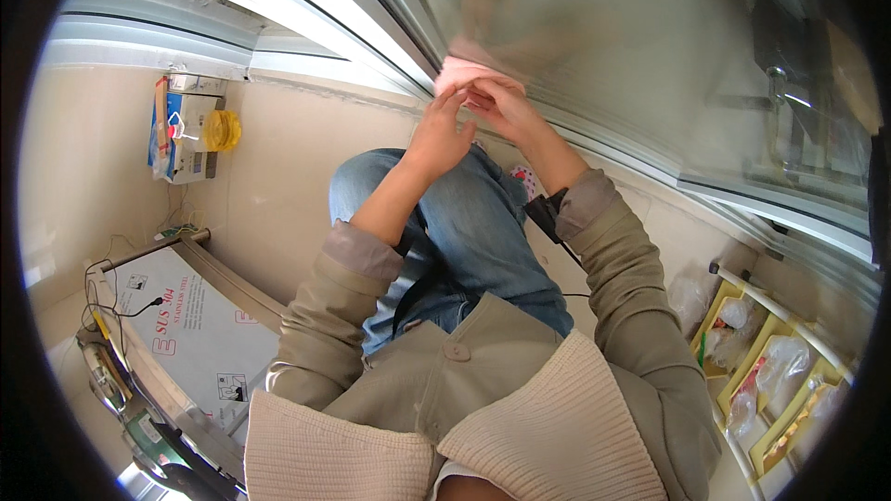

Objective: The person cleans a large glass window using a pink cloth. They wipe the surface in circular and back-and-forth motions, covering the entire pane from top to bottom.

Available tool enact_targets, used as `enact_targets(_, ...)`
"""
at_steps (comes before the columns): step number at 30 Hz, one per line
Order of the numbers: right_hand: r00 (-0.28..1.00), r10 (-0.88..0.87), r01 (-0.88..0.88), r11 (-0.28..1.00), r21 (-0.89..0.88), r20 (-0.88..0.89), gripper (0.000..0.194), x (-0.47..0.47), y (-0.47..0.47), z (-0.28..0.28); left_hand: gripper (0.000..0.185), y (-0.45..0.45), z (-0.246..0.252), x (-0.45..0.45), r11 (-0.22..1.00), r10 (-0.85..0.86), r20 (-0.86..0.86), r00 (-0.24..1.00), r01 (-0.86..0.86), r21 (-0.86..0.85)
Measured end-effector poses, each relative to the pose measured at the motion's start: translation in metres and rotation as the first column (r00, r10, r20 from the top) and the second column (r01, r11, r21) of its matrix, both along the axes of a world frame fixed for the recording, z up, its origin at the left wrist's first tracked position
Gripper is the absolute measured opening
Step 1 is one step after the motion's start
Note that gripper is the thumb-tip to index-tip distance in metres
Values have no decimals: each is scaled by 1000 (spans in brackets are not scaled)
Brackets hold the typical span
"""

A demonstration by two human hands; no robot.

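A folded pink cloth (480,73) is against the lower part of a glass door panel (612,49), close to the metal frame. My right hand (511,111) has its fingers bent over the cloth's near edge. Beside it, my left hand (440,133) has its fingertips at the same edge, with the thumb held apart. The two hands almost meet, and part of the cloth is hidden behind the fingers. A blurred pink reflection of the cloth shows in the glass. My bent knees in blue jeans (473,223) are just below the hands.
On the left, a bottle of yellow oil (221,130) stands by boxes (191,101) on the tiled floor (285,132). A stainless steel table (188,334) carries a cable and a power tool (150,438) is beside it. At right is a rack with yellow trays (738,327) holding plastic bags.
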State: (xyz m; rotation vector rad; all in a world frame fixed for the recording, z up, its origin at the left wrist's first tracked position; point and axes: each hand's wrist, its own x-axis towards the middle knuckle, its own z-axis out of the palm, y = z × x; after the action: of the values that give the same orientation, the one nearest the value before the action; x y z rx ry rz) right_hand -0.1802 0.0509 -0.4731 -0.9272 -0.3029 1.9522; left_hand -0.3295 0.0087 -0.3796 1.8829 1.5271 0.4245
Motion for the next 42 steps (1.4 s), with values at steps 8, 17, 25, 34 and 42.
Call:
enact_targets(8,995,77,-71,993,-97,64,8,-6,5,-57,47,4,-8,-16,1000,21,12,1000,-21,22)
enact_targets(17,979,-190,190,982,2,70,13,40,-34,-24,49,0,-21,12,996,-76,36,996,78,-48)
enact_targets(25,860,-403,459,879,-128,314,14,112,-62,-73,50,-3,-22,50,966,-252,30,967,253,-55)
enact_targets(34,896,-423,406,903,137,135,14,147,-87,-22,53,-9,-20,109,888,-456,40,889,458,-44)
enact_targets(42,693,-545,517,832,202,472,13,200,-113,-40,55,-12,-7,141,835,-544,14,839,542,-97)
